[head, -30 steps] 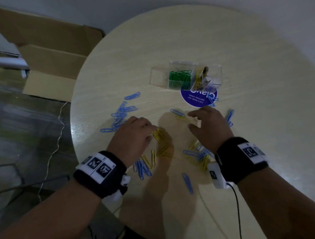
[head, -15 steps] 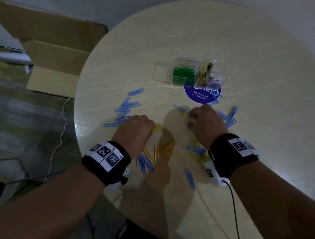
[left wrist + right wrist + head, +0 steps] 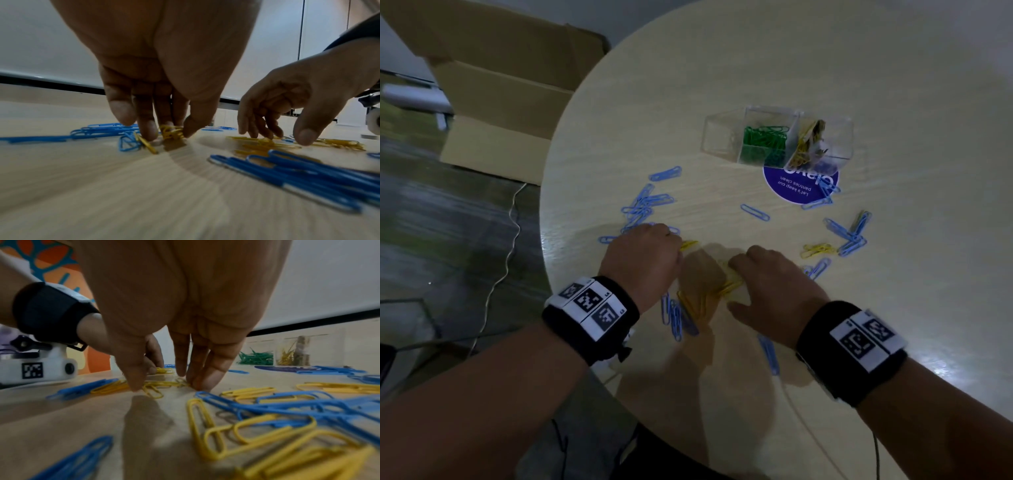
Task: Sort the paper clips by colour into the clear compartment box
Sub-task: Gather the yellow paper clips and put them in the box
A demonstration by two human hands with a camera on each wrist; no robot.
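The clear compartment box stands far across the round table, with green clips in one compartment and yellow clips in the one to its right. My left hand pinches a small bunch of yellow paper clips between thumb and fingertips, low on the table. My right hand reaches down with straight fingers spread over loose yellow clips, thumb and fingertips touching them. Blue clips lie scattered left, right and near my left wrist.
A round blue sticker lies in front of the box. More yellow clips sit right of my right hand. An open cardboard box stands on the floor left of the table, whose curved edge runs close by my left hand.
My left hand gathered yellow clips from the middle pile and now pinches them. My right hand drew back toward me from the far yellow clip onto the middle pile.
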